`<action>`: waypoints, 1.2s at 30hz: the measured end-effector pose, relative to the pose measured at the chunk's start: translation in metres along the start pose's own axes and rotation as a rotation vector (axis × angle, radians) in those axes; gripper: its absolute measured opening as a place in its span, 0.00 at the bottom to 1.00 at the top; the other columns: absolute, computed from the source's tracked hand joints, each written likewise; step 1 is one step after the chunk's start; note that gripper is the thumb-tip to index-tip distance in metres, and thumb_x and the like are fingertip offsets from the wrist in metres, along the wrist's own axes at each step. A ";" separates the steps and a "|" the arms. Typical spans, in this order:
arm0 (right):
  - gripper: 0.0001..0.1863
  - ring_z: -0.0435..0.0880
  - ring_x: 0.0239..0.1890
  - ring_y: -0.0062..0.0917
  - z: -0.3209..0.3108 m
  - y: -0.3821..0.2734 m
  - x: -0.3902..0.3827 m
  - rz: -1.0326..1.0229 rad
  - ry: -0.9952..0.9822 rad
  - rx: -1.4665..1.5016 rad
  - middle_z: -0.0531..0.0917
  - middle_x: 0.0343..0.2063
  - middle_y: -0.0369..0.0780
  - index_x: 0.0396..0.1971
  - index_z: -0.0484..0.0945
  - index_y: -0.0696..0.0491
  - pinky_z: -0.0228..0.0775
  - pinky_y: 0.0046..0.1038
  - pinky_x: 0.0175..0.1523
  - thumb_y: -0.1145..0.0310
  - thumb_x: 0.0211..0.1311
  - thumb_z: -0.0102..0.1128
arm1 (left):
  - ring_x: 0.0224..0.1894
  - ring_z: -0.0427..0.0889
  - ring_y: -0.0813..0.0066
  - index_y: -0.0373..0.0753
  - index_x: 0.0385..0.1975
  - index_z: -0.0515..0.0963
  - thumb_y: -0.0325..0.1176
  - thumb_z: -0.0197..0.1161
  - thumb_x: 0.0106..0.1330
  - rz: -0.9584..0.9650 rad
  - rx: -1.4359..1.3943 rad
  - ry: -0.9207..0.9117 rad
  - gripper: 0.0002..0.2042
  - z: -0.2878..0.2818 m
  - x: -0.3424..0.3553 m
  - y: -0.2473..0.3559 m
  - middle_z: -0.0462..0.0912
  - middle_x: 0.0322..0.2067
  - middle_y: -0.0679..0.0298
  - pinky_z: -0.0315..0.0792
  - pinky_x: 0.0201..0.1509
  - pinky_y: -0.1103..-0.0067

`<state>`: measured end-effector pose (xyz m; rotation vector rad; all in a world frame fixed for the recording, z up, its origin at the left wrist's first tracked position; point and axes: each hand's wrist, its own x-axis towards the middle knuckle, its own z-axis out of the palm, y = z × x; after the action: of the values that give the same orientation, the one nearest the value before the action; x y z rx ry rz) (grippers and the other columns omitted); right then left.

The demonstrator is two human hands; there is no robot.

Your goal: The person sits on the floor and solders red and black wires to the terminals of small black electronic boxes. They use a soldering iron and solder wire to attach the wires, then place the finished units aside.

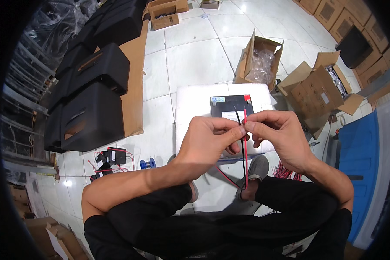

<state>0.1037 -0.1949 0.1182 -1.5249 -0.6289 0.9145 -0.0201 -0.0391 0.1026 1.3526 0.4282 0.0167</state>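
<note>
Fingertips nearly meeting, my two hands hold a pair of thin wires upright over a black battery. My left hand (pixel 210 138) is closed in a pinch on the black wire (pixel 243 158). My right hand (pixel 279 132) pinches the red wire (pixel 246 160) beside it. Both wire ends stick up above the fingers, and the lengths below hang down in a loop between my legs. Under my hands the battery (pixel 223 105) lies on a white foam block (pixel 190 106), partly hidden by my fingers. Two terminals show at its far corners.
On the tiled floor at left are a blue spool (pixel 147 164) and small black packs with red leads (pixel 117 156). Large black cases (pixel 91 112) stand beyond them. A bundle of red wires (pixel 286 172) lies at right, near open cardboard boxes (pixel 318 93) and a blue panel (pixel 357 160).
</note>
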 end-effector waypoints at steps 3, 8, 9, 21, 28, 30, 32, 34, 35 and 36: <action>0.08 0.78 0.26 0.16 -0.001 -0.003 0.007 0.056 0.037 -0.031 0.83 0.27 0.38 0.37 0.82 0.61 0.71 0.21 0.33 0.71 0.64 0.65 | 0.27 0.80 0.81 0.28 0.35 0.84 0.29 0.64 0.67 0.004 0.026 -0.029 0.08 -0.002 0.005 0.006 0.84 0.27 0.61 0.74 0.33 0.83; 0.09 0.76 0.22 0.13 -0.013 -0.009 0.017 0.060 0.119 -0.003 0.84 0.24 0.37 0.33 0.82 0.62 0.70 0.18 0.30 0.70 0.65 0.62 | 0.27 0.80 0.82 0.28 0.35 0.84 0.29 0.65 0.66 -0.055 0.012 -0.017 0.09 -0.004 0.010 0.014 0.86 0.27 0.60 0.74 0.34 0.84; 0.11 0.75 0.21 0.12 -0.018 -0.011 0.019 0.012 0.127 -0.087 0.83 0.23 0.36 0.33 0.81 0.64 0.67 0.18 0.26 0.69 0.65 0.62 | 0.28 0.80 0.83 0.27 0.35 0.84 0.29 0.65 0.66 -0.039 0.024 0.007 0.09 -0.006 0.010 0.015 0.86 0.28 0.59 0.74 0.34 0.85; 0.11 0.73 0.19 0.10 -0.015 -0.020 0.031 -0.093 0.241 -0.880 0.80 0.15 0.34 0.31 0.83 0.65 0.62 0.17 0.24 0.71 0.63 0.64 | 0.53 0.80 0.45 0.31 0.25 0.82 0.33 0.69 0.61 0.504 0.673 0.315 0.10 -0.037 0.026 -0.007 0.78 0.53 0.42 0.73 0.55 0.64; 0.09 0.71 0.15 0.14 -0.010 -0.025 0.036 -0.088 0.240 -0.937 0.76 0.12 0.37 0.28 0.84 0.65 0.61 0.22 0.21 0.72 0.59 0.66 | 0.60 0.76 0.53 0.29 0.27 0.81 0.31 0.69 0.63 0.317 0.407 0.067 0.10 -0.044 0.025 -0.015 0.68 0.64 0.38 0.70 0.61 0.69; 0.09 0.70 0.13 0.15 -0.009 -0.026 0.037 -0.102 0.239 -0.950 0.75 0.10 0.39 0.28 0.84 0.65 0.60 0.23 0.20 0.73 0.58 0.66 | 0.58 0.77 0.54 0.28 0.27 0.81 0.32 0.69 0.63 0.354 0.417 0.067 0.11 -0.045 0.026 -0.015 0.68 0.64 0.38 0.71 0.59 0.70; 0.09 0.69 0.13 0.15 -0.009 -0.027 0.037 -0.092 0.227 -0.968 0.75 0.10 0.39 0.28 0.83 0.65 0.60 0.23 0.20 0.73 0.59 0.66 | 0.58 0.77 0.53 0.28 0.27 0.81 0.32 0.68 0.63 0.346 0.407 0.058 0.11 -0.045 0.026 -0.016 0.67 0.64 0.38 0.71 0.60 0.70; 0.08 0.69 0.13 0.15 -0.009 -0.027 0.038 -0.101 0.214 -0.959 0.74 0.10 0.38 0.28 0.83 0.65 0.59 0.23 0.20 0.73 0.59 0.66 | 0.58 0.77 0.53 0.28 0.27 0.80 0.32 0.68 0.63 0.339 0.407 0.054 0.11 -0.045 0.026 -0.016 0.67 0.63 0.37 0.71 0.60 0.69; 0.08 0.69 0.14 0.15 -0.009 -0.027 0.038 -0.084 0.214 -0.945 0.74 0.10 0.38 0.28 0.83 0.65 0.59 0.23 0.20 0.73 0.59 0.66 | 0.58 0.77 0.52 0.28 0.27 0.80 0.32 0.68 0.63 0.334 0.412 0.054 0.11 -0.045 0.026 -0.015 0.67 0.63 0.37 0.71 0.60 0.69; 0.08 0.69 0.13 0.15 -0.009 -0.027 0.038 -0.098 0.208 -0.951 0.74 0.10 0.38 0.28 0.83 0.65 0.59 0.23 0.20 0.73 0.59 0.66 | 0.58 0.77 0.52 0.28 0.27 0.80 0.32 0.68 0.63 0.335 0.412 0.055 0.11 -0.045 0.025 -0.015 0.67 0.63 0.36 0.71 0.60 0.69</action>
<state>0.1350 -0.1644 0.1372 -2.3571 -1.0531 0.3517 -0.0139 0.0062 0.0742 1.8230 0.2523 0.2547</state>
